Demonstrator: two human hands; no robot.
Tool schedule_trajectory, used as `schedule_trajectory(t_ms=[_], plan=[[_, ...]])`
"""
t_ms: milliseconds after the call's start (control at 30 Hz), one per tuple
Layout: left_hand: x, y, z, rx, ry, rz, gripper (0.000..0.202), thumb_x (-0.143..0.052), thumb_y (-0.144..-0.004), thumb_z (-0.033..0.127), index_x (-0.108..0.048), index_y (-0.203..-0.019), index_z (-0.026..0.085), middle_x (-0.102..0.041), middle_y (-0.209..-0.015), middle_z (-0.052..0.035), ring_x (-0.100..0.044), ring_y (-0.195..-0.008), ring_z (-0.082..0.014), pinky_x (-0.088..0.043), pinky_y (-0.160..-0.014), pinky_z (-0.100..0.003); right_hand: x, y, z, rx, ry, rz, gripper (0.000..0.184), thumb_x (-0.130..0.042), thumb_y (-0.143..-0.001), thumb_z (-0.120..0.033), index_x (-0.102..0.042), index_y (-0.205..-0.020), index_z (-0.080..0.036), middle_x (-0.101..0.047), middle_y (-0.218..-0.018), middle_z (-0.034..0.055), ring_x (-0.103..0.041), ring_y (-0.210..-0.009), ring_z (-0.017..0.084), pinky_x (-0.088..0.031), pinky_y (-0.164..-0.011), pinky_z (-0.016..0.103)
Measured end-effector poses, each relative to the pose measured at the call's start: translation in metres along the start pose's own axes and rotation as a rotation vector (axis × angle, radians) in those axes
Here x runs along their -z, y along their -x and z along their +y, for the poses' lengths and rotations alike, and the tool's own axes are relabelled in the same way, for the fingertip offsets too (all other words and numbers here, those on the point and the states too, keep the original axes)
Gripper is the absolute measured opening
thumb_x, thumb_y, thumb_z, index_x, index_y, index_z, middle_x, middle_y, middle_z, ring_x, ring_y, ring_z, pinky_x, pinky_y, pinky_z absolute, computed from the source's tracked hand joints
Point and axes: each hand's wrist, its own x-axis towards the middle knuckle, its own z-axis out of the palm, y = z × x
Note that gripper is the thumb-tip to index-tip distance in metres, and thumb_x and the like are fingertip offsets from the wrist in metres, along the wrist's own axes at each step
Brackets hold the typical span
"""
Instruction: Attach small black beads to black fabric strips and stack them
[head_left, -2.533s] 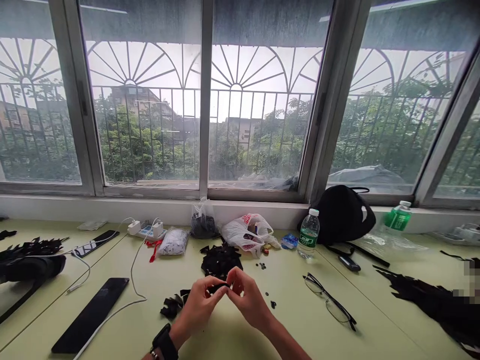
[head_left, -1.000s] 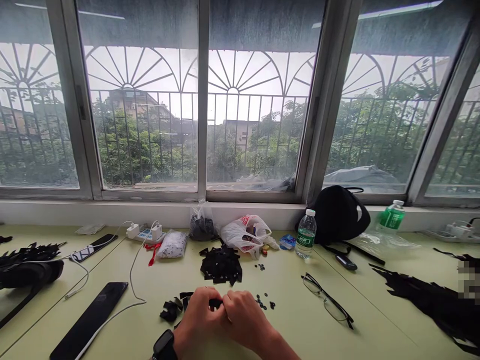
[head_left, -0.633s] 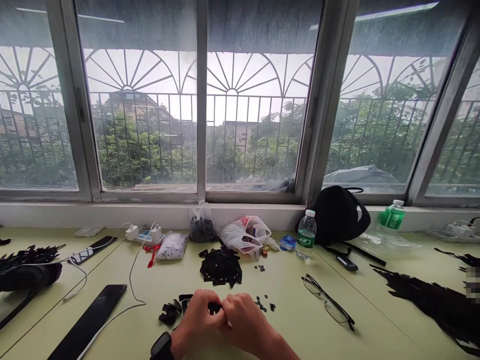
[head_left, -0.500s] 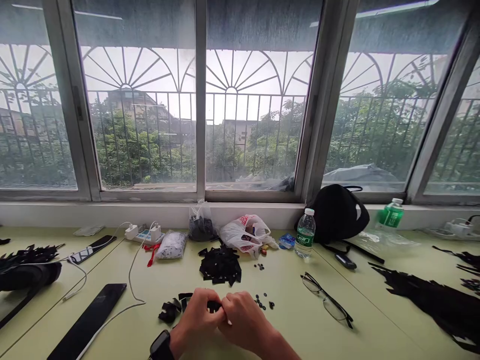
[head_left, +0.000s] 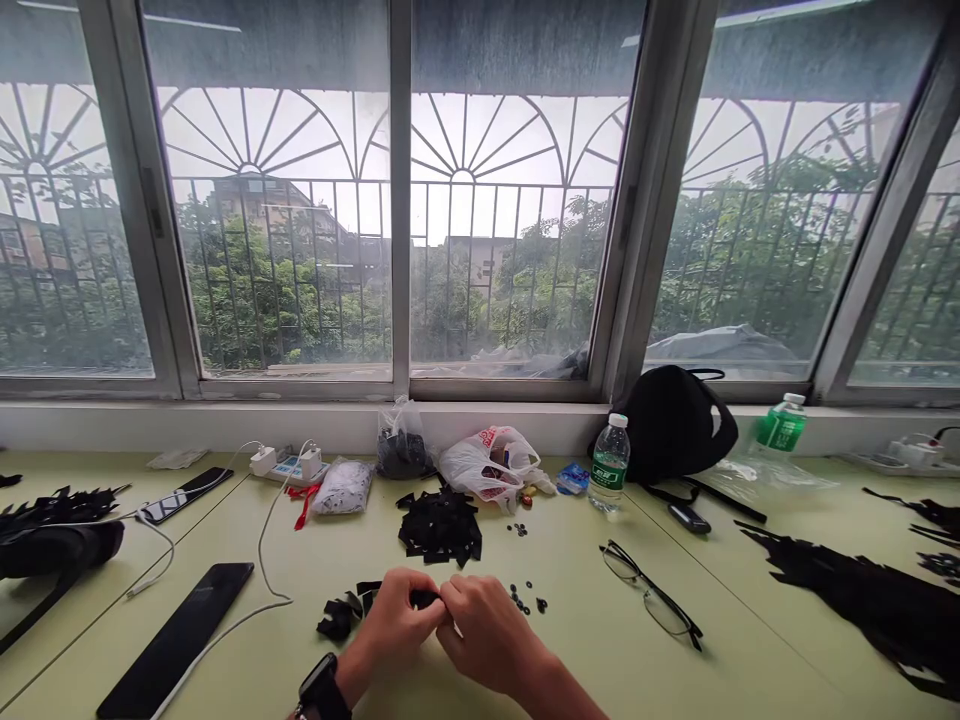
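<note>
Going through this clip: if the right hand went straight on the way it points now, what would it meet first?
The small black piece pinched at its fingertips. Just past that lies the left hand, though depth is hard to judge from this view. The right hand points left and slightly forward.

A heap of cut pieces (head_left: 440,527) is sitting mid-way along the tabletop (head_left: 720,640).
A smaller heap (head_left: 339,617) is lying in front of it, nearer the front edge, with small round pieces (head_left: 525,598) scattered to the right. Eyeglasses (head_left: 649,595) are lying further right, and a flat slab (head_left: 176,640) is lying left by the front edge. Along the back edge, a power strip (head_left: 285,465), a plastic bag (head_left: 487,470), a water bottle (head_left: 609,465) and a soft bag (head_left: 675,425) are sitting in a row, left to right.
</note>
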Motion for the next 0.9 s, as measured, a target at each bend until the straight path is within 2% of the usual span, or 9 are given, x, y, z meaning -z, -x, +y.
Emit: schedule_trajectory(t_ms=[133, 233, 367, 467, 667, 900], plan=[[0.002, -0.005, 0.000, -0.014, 0.051, 0.004, 0.023, -0.058, -0.079, 0.031, -0.063, -0.063, 0.016, -0.055, -0.061, 0.0015, -0.048, -0.063, -0.0144, -0.035, -0.059, -0.024, 0.001, -0.004, 0.003, -0.020, -0.047, 0.063, 0.016, -0.047, -0.095, -0.012, -0.057, -0.085, -0.019, -0.065, -0.082, 0.0012, -0.059, -0.072, 0.016, -0.029, -0.064, 0.030], [0.002, -0.007, -0.001, 0.008, 0.042, 0.095, 0.027, -0.055, -0.084, 0.037, -0.058, -0.066, 0.017, -0.052, -0.063, 0.0020, -0.045, -0.062, -0.0140, -0.034, -0.058, -0.024, 0.005, -0.008, 0.005, -0.066, -0.115, 0.147, 0.023, -0.042, -0.100, -0.014, -0.054, -0.082, -0.020, -0.062, -0.079, 0.0003, -0.057, -0.070, 0.015, -0.030, -0.063, 0.029], [0.003, -0.007, 0.001, 0.034, -0.013, 0.214, 0.040, -0.050, -0.093, 0.048, -0.057, -0.069, 0.018, -0.053, -0.065, 0.0008, -0.046, -0.063, -0.0150, -0.033, -0.059, -0.026, 0.013, -0.009, 0.003, -0.093, -0.233, 0.240, 0.020, -0.046, -0.101, -0.019, -0.053, -0.083, -0.021, -0.060, -0.079, -0.0009, -0.055, -0.068, 0.014, -0.033, -0.063, 0.026], [0.003, -0.007, 0.001, 0.008, 0.017, 0.196, 0.043, -0.051, -0.095, 0.052, -0.060, -0.071, 0.017, -0.055, -0.067, 0.0002, -0.046, -0.064, -0.0150, -0.034, -0.059, -0.026, 0.013, -0.010, 0.000, -0.116, -0.284, 0.274, 0.020, -0.050, -0.101, -0.023, -0.053, -0.081, -0.021, -0.060, -0.077, -0.0011, -0.054, -0.066, 0.013, -0.034, -0.063, 0.025], [0.002, -0.006, 0.002, -0.015, 0.069, 0.138, 0.046, -0.053, -0.095, 0.054, -0.063, -0.071, 0.016, -0.050, -0.063, 0.0024, -0.042, -0.060, -0.0128, -0.031, -0.057, -0.024, 0.006, -0.011, 0.000, -0.168, -0.333, 0.309, 0.020, -0.048, -0.102, -0.022, -0.057, -0.084, -0.021, -0.060, -0.079, -0.0006, -0.056, -0.067, 0.014, -0.035, -0.064, 0.025], [0.003, -0.005, 0.002, -0.056, 0.027, 0.135, 0.044, -0.055, -0.096, 0.051, -0.071, -0.077, 0.015, -0.063, -0.069, -0.0007, -0.049, -0.064, -0.0142, -0.034, -0.059, -0.024, 0.003, -0.011, 0.006, -0.134, -0.296, 0.289, 0.018, -0.047, -0.102, -0.019, -0.057, -0.087, -0.021, -0.061, -0.083, 0.0002, -0.057, -0.070, 0.015, -0.034, -0.065, 0.026]])
